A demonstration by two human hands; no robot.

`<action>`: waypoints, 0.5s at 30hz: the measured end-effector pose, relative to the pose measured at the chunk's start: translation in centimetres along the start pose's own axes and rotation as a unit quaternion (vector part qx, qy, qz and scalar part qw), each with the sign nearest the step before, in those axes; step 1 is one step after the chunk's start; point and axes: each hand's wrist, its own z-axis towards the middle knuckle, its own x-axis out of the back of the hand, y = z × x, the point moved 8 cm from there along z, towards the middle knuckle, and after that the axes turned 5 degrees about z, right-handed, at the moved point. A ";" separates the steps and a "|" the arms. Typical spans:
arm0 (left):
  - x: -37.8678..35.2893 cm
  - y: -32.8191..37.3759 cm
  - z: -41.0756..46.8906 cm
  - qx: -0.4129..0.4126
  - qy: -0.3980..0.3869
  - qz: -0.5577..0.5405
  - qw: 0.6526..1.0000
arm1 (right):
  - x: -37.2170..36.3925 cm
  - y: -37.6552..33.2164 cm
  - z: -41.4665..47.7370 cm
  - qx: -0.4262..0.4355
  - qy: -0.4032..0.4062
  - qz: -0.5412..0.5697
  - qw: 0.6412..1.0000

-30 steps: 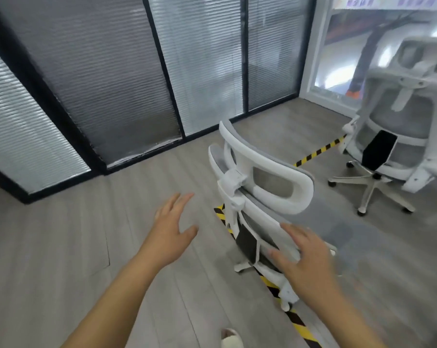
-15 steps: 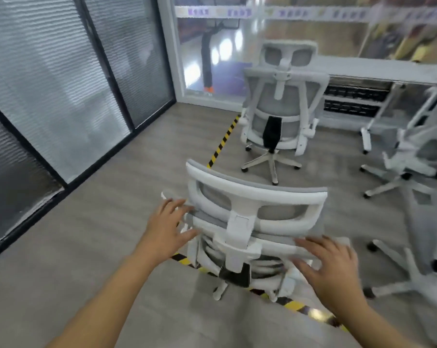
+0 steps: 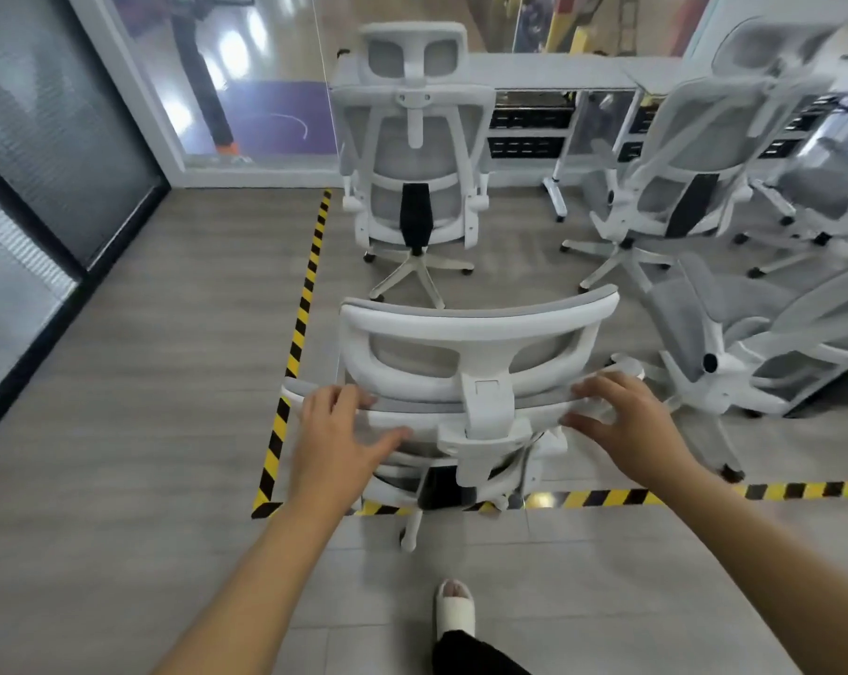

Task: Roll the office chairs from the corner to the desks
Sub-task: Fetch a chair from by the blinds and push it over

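Chair [image 3: 480, 333]: matt plastic, grey mesh.

Nearest chair [image 3: 475, 324]: seat and most of the wheeled base are hidden behind its own backrest [image 3: 427, 423]. Chairs at the right [image 3: 778, 333]: blurred, overlapping, cut off by the frame edge; number not determinable. Left forearm [image 3: 246, 591], right forearm [image 3: 753, 567] and trouser leg [image 3: 471, 655] run off the bottom edge.
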 end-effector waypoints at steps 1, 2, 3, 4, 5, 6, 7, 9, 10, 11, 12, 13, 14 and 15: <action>-0.1 -0.2 0.3 -0.004 0.004 0.008 1.000 | 0.0 0.0 0.3 0.003 0.005 -0.001 1.000; -0.2 -0.3 0.6 -0.007 0.006 0.013 1.000 | 0.0 -0.1 0.6 0.007 0.009 -0.003 1.000; -0.3 -0.4 1.0 -0.010 0.008 0.013 1.000 | -0.1 -0.1 1.1 0.008 0.013 -0.002 1.000; -0.4 -0.6 1.6 -0.010 0.009 0.010 1.000 | -0.1 -0.1 1.7 0.008 0.015 -0.005 1.000; -0.4 -0.8 2.3 -0.008 0.007 0.007 1.000 | -0.2 -0.2 2.5 0.008 0.014 -0.011 1.000; -0.4 -1.0 3.2 -0.004 0.001 0.005 1.000 | -0.4 -0.3 3.4 0.007 0.011 -0.018 1.000; -0.5 -1.3 4.2 0.001 -0.009 0.005 1.000 | -0.6 -0.4 4.3 0.008 0.008 -0.023 1.000; -0.6 -2.0 6.4 0.011 -0.033 0.001 0.999 | -1.3 -0.7 6.4 0.016 0.003 -0.029 0.999; -0.6 -2.3 7.7 0.014 -0.040 -0.003 0.999 | -1.7 -1.0 7.5 0.019 0.002 -0.028 0.999; -0.6 -2.6 9.0 0.017 -0.043 -0.006 0.999 | -2.1 -1.2 8.6 0.019 0.001 -0.024 1.000; -0.5 -3.0 10.3 0.021 -0.044 -0.005 0.999 | -2.5 -1.5 9.7 0.020 0.002 -0.020 1.000; -0.4 -3.4 11.6 0.026 -0.044 -0.001 0.999 | -2.9 -1.8 10.8 0.022 0.004 -0.018 1.000; -0.3 -3.7 12.9 0.030 -0.043 0.004 0.999 | -3.3 -2.2 11.9 0.024 0.008 -0.020 0.999; -0.3 -4.0 14.0 0.032 -0.042 0.010 0.999 | -3.6 -2.5 12.9 0.025 0.012 -0.024 0.999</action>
